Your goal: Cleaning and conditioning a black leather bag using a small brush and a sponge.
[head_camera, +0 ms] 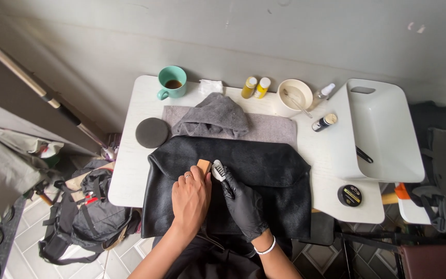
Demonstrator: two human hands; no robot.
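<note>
A black leather bag (pixel 264 170) lies flat on a white table (pixel 130 175), hanging over its near edge. My left hand (pixel 189 199) is bare with a ring. It presses down on the bag, fingers over a small tan wooden block (pixel 203 165). My right hand (pixel 243 204) wears a black glove and grips a small brush with pale bristles (pixel 218 170). The brush head touches the leather right beside the block. Both hands sit close together near the middle of the bag.
Behind the bag are a grey mat (pixel 269 128) with a crumpled grey cloth (pixel 215 116), a round black pad (pixel 152 132), a teal mug (pixel 171 82), two yellow bottles (pixel 255 87), a white bowl (pixel 294 94) and a white tub (pixel 383 129). A black tin (pixel 350 195) sits right; a backpack (pixel 91 212) lies on the floor.
</note>
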